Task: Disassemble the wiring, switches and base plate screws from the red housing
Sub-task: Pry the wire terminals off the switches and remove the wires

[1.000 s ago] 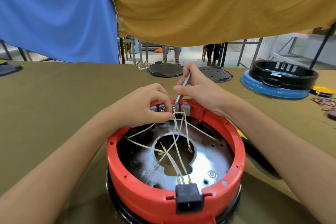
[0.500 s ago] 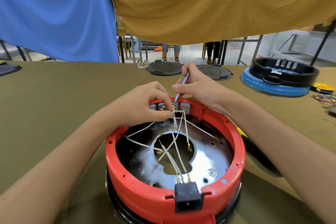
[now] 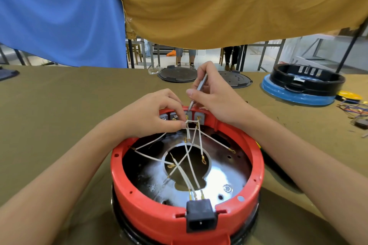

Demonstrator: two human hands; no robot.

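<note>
Head cam looks down at the red housing (image 3: pixel 139 211), which sits right in front on an olive-cloth desk (image 3: pixel 59 105), with its black power socket (image 3: pixel 201 216) facing the camera. Inside it, white wires (image 3: pixel 191 167) criss-cross over a shiny base plate (image 3: pixel 225 177). Left hand (image 3: pixel 151 114) pinches a wire at the grey switches (image 3: pixel 191 115) on the far rim, fingers curled round it. Right hand (image 3: pixel 215 95) grips a thin metal tool (image 3: pixel 198 93), tip down at the same switches. Further back on the desk: two black round lids (image 3: pixel 178 75), a black ring on a blue base (image 3: pixel 298 95) off right, and a loose colored wire tangle (image 3: pixel 354 108). Blue (image 3: pixel 59 16) and mustard cloths (image 3: pixel 229 2) hang behind, with table frames and people's legs (image 3: pixel 185 55) showing underneath.
</note>
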